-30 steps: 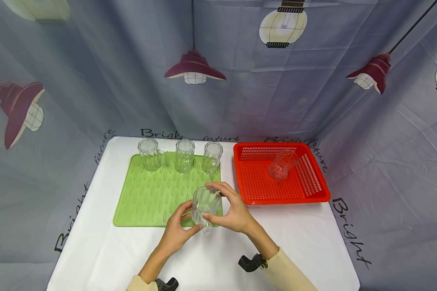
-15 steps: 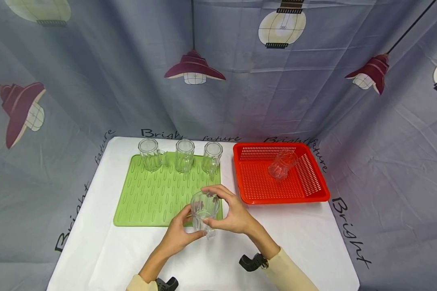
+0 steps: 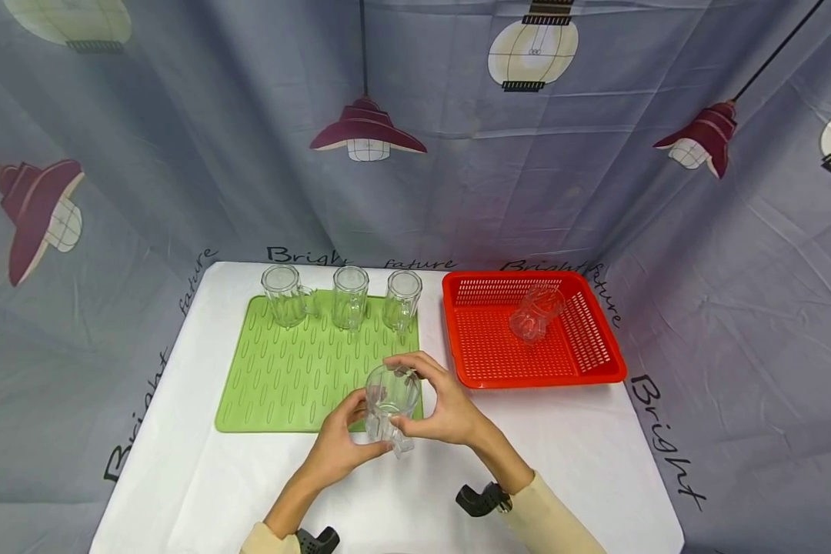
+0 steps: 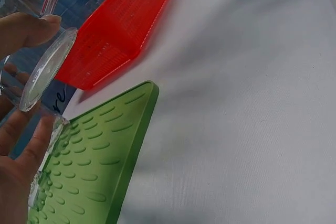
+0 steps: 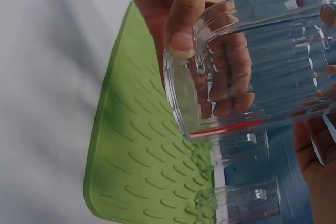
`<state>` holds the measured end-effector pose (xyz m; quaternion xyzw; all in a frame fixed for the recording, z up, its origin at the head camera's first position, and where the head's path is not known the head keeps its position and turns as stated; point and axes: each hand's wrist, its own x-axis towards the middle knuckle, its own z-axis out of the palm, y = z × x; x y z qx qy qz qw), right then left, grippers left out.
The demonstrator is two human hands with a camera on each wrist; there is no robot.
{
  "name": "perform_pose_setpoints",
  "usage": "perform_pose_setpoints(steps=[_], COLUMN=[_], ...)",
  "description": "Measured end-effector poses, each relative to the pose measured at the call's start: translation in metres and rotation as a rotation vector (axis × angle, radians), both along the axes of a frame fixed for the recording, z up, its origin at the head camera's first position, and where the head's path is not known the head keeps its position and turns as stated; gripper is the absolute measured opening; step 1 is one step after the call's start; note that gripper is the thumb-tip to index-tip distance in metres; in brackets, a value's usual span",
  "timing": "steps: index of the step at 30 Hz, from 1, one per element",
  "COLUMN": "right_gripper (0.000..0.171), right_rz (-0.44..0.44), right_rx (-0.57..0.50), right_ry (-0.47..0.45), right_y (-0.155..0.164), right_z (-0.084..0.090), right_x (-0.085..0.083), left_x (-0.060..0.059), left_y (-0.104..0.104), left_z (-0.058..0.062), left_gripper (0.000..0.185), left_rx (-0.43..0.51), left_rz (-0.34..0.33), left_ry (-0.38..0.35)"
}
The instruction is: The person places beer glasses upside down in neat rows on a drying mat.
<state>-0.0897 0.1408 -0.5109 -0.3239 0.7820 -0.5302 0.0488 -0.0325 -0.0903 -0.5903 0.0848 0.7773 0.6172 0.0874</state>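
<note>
A: Report the position of the held glass mug [image 3: 391, 404] relative to the green mat [image 3: 284, 369].

B: The held glass mug is raised above the near right corner of the green mat, tilted, clear of the mat surface. The right wrist view shows its ribbed wall, its handle, and its base turned toward the camera.

A: State of the left hand [image 3: 339, 445]?

B: The left hand grips the mug from the near left side, fingers curled round the wall. In the left wrist view the thumb lies against the base rim.

A: State of the right hand [image 3: 442, 408]?

B: The right hand holds the mug from the right side. Its fingers are curled over the upper rim, and the thumb rests on the near side by the handle.

A: Other items, referenced to the green mat?

B: Three glass mugs [image 3: 348, 296] stand upright in a row along the far edge of the mat. The red basket [image 3: 599, 374] sits just beside the mat on its right side, not touching it. One glass mug lying on its side [image 3: 535, 312] is in the basket. The mat and basket rest on a white tablecloth [image 3: 568, 462].
</note>
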Motion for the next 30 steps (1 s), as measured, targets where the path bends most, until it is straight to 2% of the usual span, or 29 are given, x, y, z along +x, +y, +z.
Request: perform_pose_setpoints(steps=[9,20,30], right_gripper=[0.076,0.077,0.071], right_rz=[-0.007,-0.019,-0.077], right_rx=[-0.034,-0.119,-0.136], right_ry=[0.002,-0.034,-0.010], right_y=[0.006,0.017,0.023], right_z=[-0.002,-0.010,-0.016], right_x=[-0.001,-0.004,-0.007], left_x=[0.001,-0.001,-0.004], left_y=[-0.001,-0.003,-0.007], left_z=[0.000,0.000,0.006], left_gripper=[0.089,0.085,0.082], left_rx=[-0.021,-0.019,0.055], left_rz=[0.009,0.001,0.001], left_ry=[0.036,0.069,0.092])
